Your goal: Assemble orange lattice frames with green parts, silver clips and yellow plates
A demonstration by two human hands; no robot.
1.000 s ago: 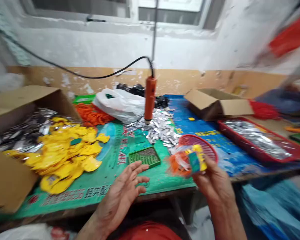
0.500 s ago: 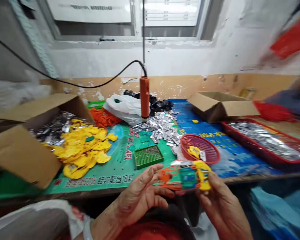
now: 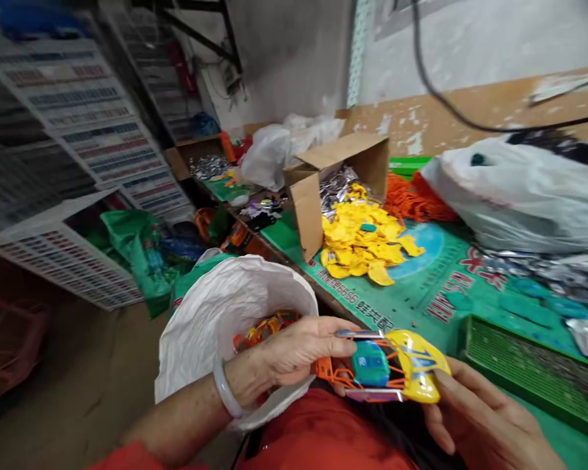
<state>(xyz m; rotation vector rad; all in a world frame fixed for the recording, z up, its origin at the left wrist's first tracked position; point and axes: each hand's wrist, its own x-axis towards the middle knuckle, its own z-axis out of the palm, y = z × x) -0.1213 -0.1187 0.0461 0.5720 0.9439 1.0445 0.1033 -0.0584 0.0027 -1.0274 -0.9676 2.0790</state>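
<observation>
Between my hands is a toy car (image 3: 370,365) with an orange frame, a teal centre piece, silvery side strips and a yellow end. My left hand (image 3: 306,349) grips its orange end, thumb on top near the teal piece. At the yellow end, my right hand (image 3: 485,411) holds on with the thumb over the edge and fingers beneath. Below and behind my left wrist stands a wide-mouthed white sack (image 3: 191,339). Orange and yellow pieces (image 3: 264,329) lie inside it, partly hidden by my left hand.
A tipped cardboard box (image 3: 306,222) spills yellow parts (image 3: 367,238) on the green-covered table. Beyond lie orange parts (image 3: 416,196) and a white plastic bag (image 3: 514,196). A green tray (image 3: 534,375) is at right. White crates (image 3: 78,261) stand on the left floor.
The view has swung left, bringing the sack and crates into sight. My left hand has closed on the car's orange end, where its fingers were spread beside it; my right hand still holds the yellow end.
</observation>
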